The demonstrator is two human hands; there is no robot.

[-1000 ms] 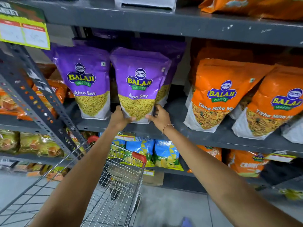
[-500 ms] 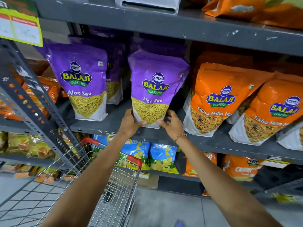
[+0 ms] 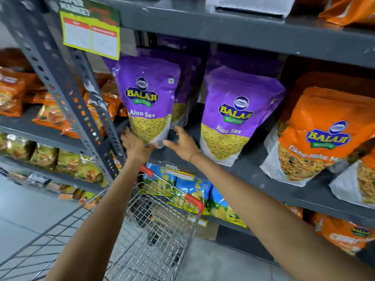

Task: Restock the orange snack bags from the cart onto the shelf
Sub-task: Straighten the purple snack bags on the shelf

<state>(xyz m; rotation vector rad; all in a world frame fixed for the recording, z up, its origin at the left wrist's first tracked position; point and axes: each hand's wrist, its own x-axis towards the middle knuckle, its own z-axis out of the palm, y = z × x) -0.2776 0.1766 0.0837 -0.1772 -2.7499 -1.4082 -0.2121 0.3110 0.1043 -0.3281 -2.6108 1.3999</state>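
Orange Balaji snack bags (image 3: 324,110) stand at the right on the grey middle shelf (image 3: 251,169). Left of them stand two purple Aloo Sev bags, the left one (image 3: 148,98) and the right one (image 3: 237,110). My left hand (image 3: 136,144) grips the bottom left corner of the left purple bag, thumb under its base. My right hand (image 3: 181,142) is beside that bag's bottom right corner, fingers spread, holding nothing. The wire cart (image 3: 162,220) with red corner guards is below my arms; no orange bag shows inside it.
A perforated grey shelf upright (image 3: 67,94) with a yellow price tag (image 3: 91,35) stands at the left. Blue and yellow snack bags (image 3: 194,189) fill the lower shelf behind the cart. More orange packs (image 3: 12,92) lie on the left rack. Grey floor (image 3: 30,209) lies below.
Both hands let go of the right purple bag, which now stands on the shelf, and moved left to the base of the left purple bag. The view swung left.
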